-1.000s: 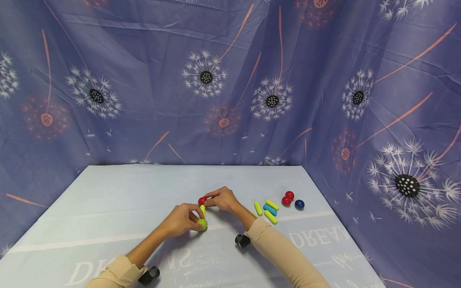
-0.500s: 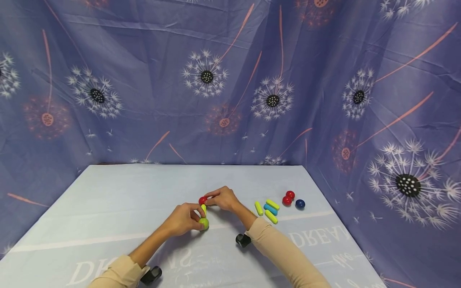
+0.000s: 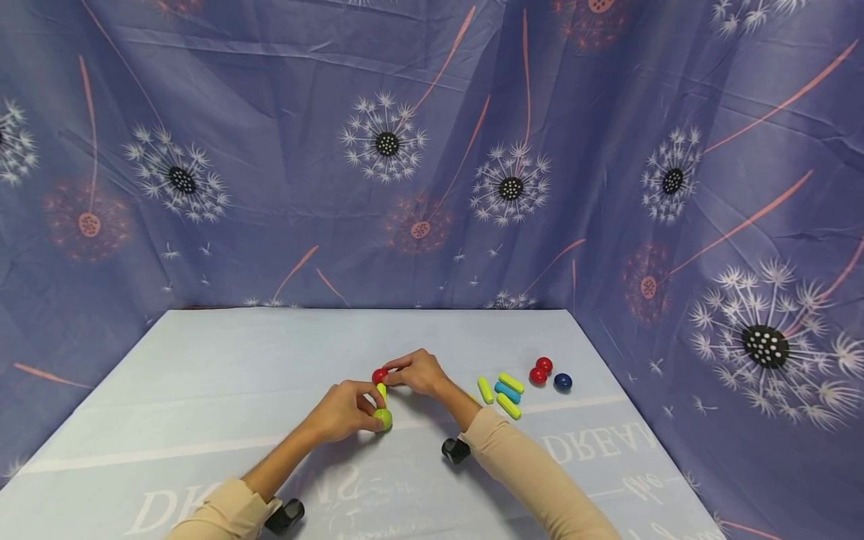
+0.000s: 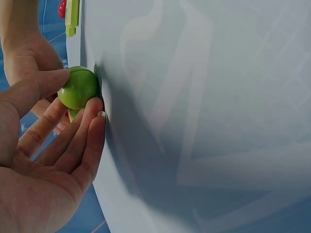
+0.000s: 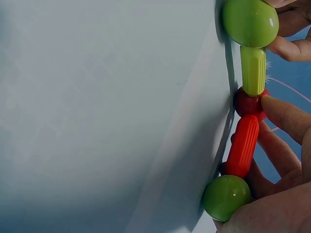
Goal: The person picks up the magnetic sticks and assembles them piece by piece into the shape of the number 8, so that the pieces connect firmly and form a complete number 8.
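Observation:
A chain of toy balls and rods stands between the two hands at mid-table. In the right wrist view a green ball [image 5: 250, 22], a yellow-green rod [image 5: 253, 70], a red ball [image 5: 249, 104], a red rod [image 5: 243, 145] and another green ball [image 5: 227, 196] join end to end. My left hand [image 3: 343, 412] pinches the nearer green ball [image 4: 79, 88] between thumb and fingers. With a fingertip on the red ball, my right hand [image 3: 420, 373] holds the chain's far part; its thumb lies by the other green ball. The head view hides the red rod.
To the right on the pale cloth-covered table [image 3: 270, 345] lie several yellow-green rods [image 3: 508, 406] and a blue rod [image 3: 508, 391]. Beyond them sit two red balls [image 3: 538, 376] and a dark blue ball [image 3: 562, 382]. Patterned curtain [image 3: 304, 187] encloses the back and sides.
My left hand and the green ball in it have shifted very slightly to the right. The right hand keeps its place on the chain.

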A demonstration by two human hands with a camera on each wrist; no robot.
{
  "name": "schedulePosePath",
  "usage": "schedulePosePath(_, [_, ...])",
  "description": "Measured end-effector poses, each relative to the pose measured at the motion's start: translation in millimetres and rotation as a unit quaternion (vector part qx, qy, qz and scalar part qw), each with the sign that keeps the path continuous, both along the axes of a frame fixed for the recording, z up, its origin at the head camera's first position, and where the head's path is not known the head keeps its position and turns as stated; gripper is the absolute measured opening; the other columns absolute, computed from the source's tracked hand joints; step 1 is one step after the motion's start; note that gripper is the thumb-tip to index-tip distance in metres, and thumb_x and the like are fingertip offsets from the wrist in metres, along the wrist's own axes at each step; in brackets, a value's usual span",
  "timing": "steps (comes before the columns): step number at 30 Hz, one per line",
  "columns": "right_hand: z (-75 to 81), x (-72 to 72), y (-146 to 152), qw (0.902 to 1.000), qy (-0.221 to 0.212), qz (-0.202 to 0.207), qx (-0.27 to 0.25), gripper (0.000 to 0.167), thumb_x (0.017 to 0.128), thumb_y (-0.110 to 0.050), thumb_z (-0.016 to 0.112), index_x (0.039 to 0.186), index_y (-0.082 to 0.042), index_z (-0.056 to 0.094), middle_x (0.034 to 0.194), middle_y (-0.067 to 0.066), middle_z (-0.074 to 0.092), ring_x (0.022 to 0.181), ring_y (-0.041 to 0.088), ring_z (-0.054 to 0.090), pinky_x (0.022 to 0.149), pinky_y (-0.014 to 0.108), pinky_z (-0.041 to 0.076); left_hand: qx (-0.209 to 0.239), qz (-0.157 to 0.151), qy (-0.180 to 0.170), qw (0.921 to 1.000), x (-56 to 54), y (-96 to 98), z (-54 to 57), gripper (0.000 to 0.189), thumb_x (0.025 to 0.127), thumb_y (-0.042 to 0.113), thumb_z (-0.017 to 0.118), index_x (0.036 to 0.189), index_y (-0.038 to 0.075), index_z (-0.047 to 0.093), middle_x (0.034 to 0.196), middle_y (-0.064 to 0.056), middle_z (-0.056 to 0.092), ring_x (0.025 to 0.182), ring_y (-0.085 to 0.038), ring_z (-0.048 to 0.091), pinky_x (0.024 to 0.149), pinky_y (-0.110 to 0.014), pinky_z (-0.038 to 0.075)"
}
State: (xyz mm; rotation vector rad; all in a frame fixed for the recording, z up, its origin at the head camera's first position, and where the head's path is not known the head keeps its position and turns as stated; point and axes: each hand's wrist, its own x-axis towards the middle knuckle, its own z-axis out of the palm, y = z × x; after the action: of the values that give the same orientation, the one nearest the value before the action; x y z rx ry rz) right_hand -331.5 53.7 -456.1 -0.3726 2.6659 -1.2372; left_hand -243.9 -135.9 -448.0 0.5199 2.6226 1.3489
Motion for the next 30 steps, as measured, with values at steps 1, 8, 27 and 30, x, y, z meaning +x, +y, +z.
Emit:
schedulePosePath(1, [0.1, -0.1, 0, 1.0000, 0.001, 0.001, 0.003, 0.024, 0.078, -0.032, 0.085, 0.101, -0.025, 0.083, 0.112, 0.006, 0.077, 0.086, 0.014, 0.058, 0.064, 0.027, 0.043, 0.000, -0.001, 0.000, 1.0000, -0.1, -0.2, 0.0, 0.025, 0.075, 0.010, 0.088, 0.094, 0.008, 0.072, 0.083, -0.005, 0.076, 0.078, -0.012, 0.070, 0.066, -0.031, 0.052])
schedulePosePath(8, [3.6, -2.1, 2, 0.9995, 0.014, 0.003, 0.028, 0.029, 0.079, -0.036, 0.084, 0.106, -0.025, 0.082, 0.106, 0.002, 0.078, 0.092, 0.013, 0.064, 0.073, 0.027, 0.047, 0.004, -0.004, 0.001, 1.0000, -2.5, -0.4, 0.2, 0.025, 0.074, 0.009, 0.088, 0.092, 0.007, 0.072, 0.083, -0.005, 0.077, 0.079, -0.013, 0.071, 0.067, -0.031, 0.052])
schedulePosePath(27, [29.7, -0.2, 61, 0.9972, 0.062, -0.031, 0.026, 0.036, 0.083, -0.027, 0.082, 0.114, -0.010, 0.075, 0.092, 0.002, 0.074, 0.084, 0.017, 0.066, 0.072, 0.033, 0.052, -0.002, -0.004, -0.025, 0.9997, -4.1, -0.7, 0.8, 0.023, 0.075, 0.011, 0.088, 0.093, 0.009, 0.073, 0.086, -0.002, 0.075, 0.080, -0.014, 0.070, 0.067, -0.031, 0.053])
schedulePosePath(30, [34.7, 5.5, 75, 0.9959, 0.069, -0.031, 0.050, 0.037, 0.084, -0.028, 0.082, 0.115, -0.011, 0.075, 0.091, 0.002, 0.073, 0.083, 0.018, 0.065, 0.072, 0.033, 0.052, -0.003, -0.004, -0.026, 0.9997, -4.8, -1.5, 1.3, 0.024, 0.075, 0.011, 0.088, 0.093, 0.009, 0.073, 0.086, -0.002, 0.075, 0.081, -0.014, 0.069, 0.068, -0.032, 0.053])
